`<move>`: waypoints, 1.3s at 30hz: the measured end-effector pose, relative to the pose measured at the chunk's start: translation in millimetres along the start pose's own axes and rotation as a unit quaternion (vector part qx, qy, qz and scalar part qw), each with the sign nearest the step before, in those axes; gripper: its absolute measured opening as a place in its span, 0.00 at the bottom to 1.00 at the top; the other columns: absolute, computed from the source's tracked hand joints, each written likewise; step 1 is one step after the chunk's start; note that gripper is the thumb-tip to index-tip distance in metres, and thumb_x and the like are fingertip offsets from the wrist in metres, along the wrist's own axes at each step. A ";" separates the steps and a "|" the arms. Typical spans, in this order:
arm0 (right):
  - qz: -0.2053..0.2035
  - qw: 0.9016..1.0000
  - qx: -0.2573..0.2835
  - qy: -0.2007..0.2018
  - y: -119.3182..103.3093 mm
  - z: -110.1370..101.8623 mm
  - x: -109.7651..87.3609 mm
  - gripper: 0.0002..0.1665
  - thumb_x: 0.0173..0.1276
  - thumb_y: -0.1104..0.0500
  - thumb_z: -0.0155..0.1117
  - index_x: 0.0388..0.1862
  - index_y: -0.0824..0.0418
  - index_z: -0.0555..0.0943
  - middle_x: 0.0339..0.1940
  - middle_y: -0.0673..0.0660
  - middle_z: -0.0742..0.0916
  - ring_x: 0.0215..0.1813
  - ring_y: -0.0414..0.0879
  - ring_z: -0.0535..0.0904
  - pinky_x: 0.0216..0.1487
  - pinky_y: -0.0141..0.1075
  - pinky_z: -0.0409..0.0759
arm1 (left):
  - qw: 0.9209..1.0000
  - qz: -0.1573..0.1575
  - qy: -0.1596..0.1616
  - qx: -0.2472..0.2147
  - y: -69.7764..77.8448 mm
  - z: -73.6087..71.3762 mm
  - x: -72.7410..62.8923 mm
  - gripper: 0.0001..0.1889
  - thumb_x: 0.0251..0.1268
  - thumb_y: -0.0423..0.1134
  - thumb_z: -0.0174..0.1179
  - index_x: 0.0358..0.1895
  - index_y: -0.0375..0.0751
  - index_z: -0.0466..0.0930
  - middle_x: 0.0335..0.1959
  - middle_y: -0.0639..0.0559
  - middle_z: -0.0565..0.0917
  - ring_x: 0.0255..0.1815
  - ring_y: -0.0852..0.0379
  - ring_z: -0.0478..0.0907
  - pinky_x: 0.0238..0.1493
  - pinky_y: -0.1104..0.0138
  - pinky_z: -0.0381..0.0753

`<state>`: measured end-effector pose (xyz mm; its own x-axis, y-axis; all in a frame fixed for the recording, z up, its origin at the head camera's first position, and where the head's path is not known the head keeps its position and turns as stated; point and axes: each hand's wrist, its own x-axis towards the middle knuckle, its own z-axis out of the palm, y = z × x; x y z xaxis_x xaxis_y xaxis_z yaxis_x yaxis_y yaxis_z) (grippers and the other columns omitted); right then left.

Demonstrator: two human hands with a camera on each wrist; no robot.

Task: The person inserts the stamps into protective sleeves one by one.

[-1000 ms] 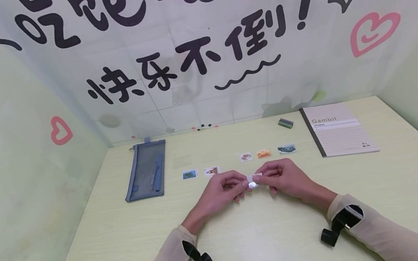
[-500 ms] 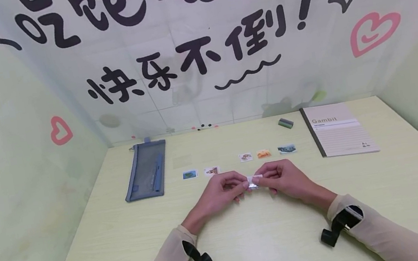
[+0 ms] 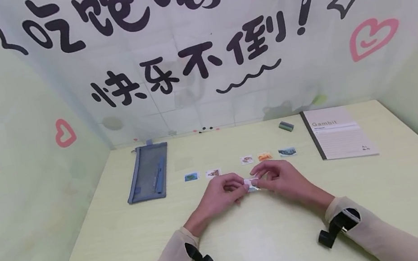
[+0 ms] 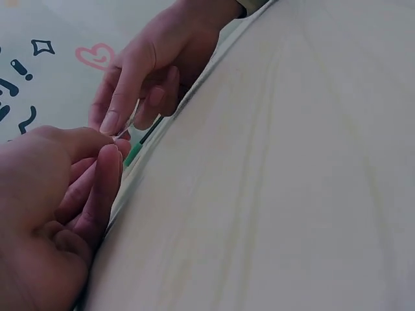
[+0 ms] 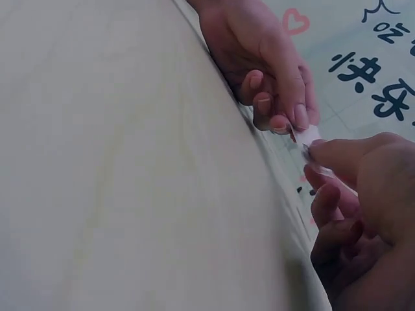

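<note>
In the head view, my left hand (image 3: 224, 194) and right hand (image 3: 282, 178) meet above the middle of the table. Between their thumbs and fingers they pinch a small stamp-like piece (image 3: 249, 183), white with a shiny lower part. Thumbs cover much of it, so its print is hard to read. The left wrist view has only its thin edge (image 4: 123, 131) beside the fingertips. From the right wrist, a pale face of the piece (image 5: 307, 135) shows at the left thumb, with something clear and glossy near the right thumb. Beyond the hands lie stamp-like pictures, including a blue-green one (image 3: 191, 177).
A blue mesh pencil pouch (image 3: 143, 172) with a blue pen inside lies at the left. More picture pieces, among them an orange one (image 3: 264, 157), lie behind the hands. At the back right are a small green block (image 3: 286, 126) and a Gambit notebook (image 3: 338, 132).
My right fingers have lifted slightly from the piece's upper edge while the thumb stays on it. The piece now shows some colour on its face. The whole head view has shifted slightly.
</note>
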<state>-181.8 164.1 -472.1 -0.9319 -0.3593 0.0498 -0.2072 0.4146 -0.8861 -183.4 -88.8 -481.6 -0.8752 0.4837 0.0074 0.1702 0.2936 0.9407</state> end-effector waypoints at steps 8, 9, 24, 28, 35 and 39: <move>-0.062 0.992 -0.105 -0.007 -9.2 -8.4 26.9 0.07 0.70 0.53 0.80 0.45 0.46 0.92 0.35 0.44 0.92 0.34 0.43 0.81 0.37 0.33 0.79 | 0.999 -0.020 0.025 -0.041 3.2 -11.4 1.9 0.10 0.78 0.43 0.69 0.53 0.43 0.88 0.39 0.46 0.93 0.34 0.55 0.91 0.50 0.59 0.91; -0.060 0.992 -0.107 -0.007 -11.0 -8.4 31.3 0.06 0.71 0.53 0.80 0.45 0.46 0.92 0.36 0.44 0.92 0.34 0.43 0.81 0.37 0.33 0.79 | 0.998 -0.018 0.033 -0.040 4.0 -15.3 2.0 0.10 0.78 0.43 0.69 0.53 0.42 0.88 0.40 0.46 0.93 0.34 0.55 0.91 0.49 0.60 0.91; -0.030 0.984 -0.172 -0.013 -23.9 12.7 104.8 0.06 0.73 0.55 0.77 0.47 0.48 0.92 0.39 0.47 0.92 0.44 0.46 0.82 0.50 0.41 0.79 | 0.936 0.000 0.076 0.343 4.1 -84.6 -0.2 0.14 0.72 0.37 0.73 0.57 0.47 0.89 0.58 0.49 0.89 0.62 0.45 0.78 0.68 0.49 0.78; -0.035 0.974 -0.223 -0.009 -23.4 16.5 110.0 0.07 0.73 0.55 0.77 0.48 0.49 0.92 0.38 0.47 0.91 0.46 0.46 0.83 0.53 0.43 0.79 | 0.928 -0.008 0.065 0.366 2.3 -85.8 2.3 0.15 0.72 0.38 0.73 0.59 0.47 0.89 0.58 0.49 0.89 0.63 0.44 0.78 0.70 0.48 0.77; -0.031 0.958 -0.285 0.012 -24.1 22.0 111.0 0.09 0.71 0.51 0.79 0.48 0.49 0.93 0.41 0.49 0.88 0.45 0.46 0.82 0.49 0.43 0.81 | 0.934 -0.034 0.063 0.351 3.8 -85.2 7.4 0.14 0.72 0.38 0.73 0.58 0.44 0.89 0.49 0.50 0.89 0.54 0.48 0.79 0.64 0.51 0.75; -0.023 0.954 -0.298 0.019 -26.5 23.7 109.5 0.10 0.71 0.50 0.79 0.49 0.49 0.93 0.44 0.51 0.88 0.47 0.47 0.82 0.49 0.44 0.82 | 0.937 -0.042 0.061 0.341 4.1 -86.7 7.6 0.14 0.72 0.38 0.73 0.57 0.44 0.89 0.47 0.50 0.87 0.52 0.49 0.77 0.61 0.53 0.74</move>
<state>-271.4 94.0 -454.1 -0.9250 -0.3639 0.1091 -0.3712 0.8043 -0.4641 -228.5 -155.4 -448.2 -0.9371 0.3485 0.0211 0.3110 0.8058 0.5040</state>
